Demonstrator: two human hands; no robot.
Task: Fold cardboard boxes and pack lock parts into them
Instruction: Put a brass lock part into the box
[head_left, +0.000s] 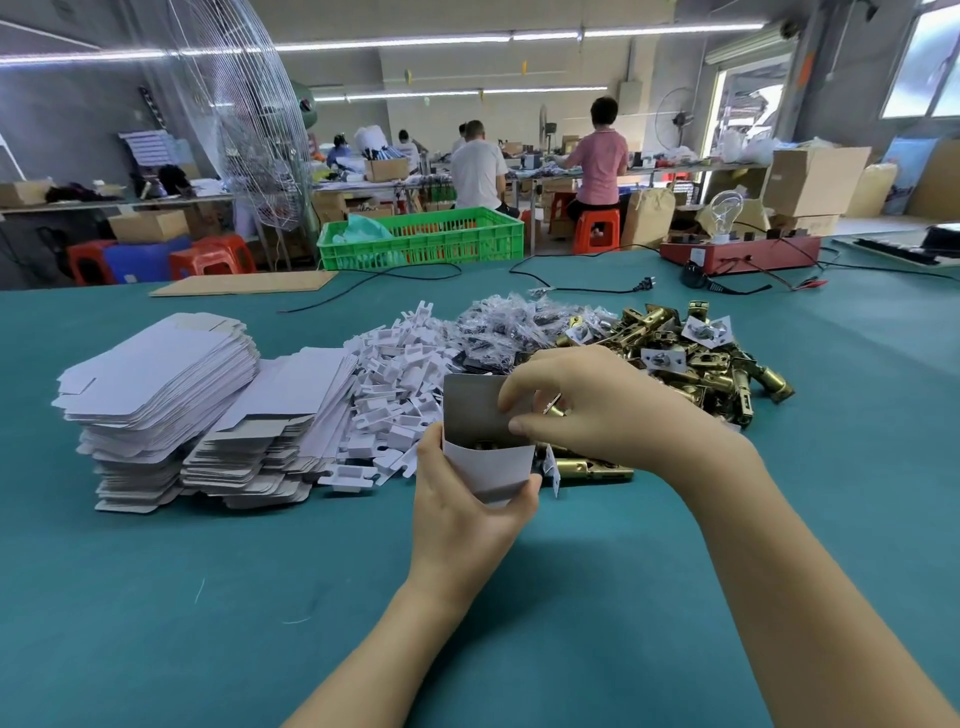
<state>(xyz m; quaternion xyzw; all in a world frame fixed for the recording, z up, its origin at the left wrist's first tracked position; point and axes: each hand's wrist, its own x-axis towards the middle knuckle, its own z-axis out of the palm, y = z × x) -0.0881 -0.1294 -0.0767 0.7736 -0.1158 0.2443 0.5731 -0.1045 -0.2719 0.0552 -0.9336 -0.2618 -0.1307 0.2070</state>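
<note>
Now your left hand (467, 512) wraps round the little open box (488, 457) above the table; keep it straight up while your right hand (587, 410) pinches its lock part (553, 408) and drops it in slowly.

Both hands (467, 499) and forearms bare, no sleeves or jewellery.

A single wide-angle camera, worn on the worker's head, looks forward and down across a teal table (156, 597), close over the left hand (462, 512) and right hand (597, 410) at centre frame. Beyond the table's far edge the view takes in a green crate (431, 239) and seated workers (480, 169) well behind.
</note>
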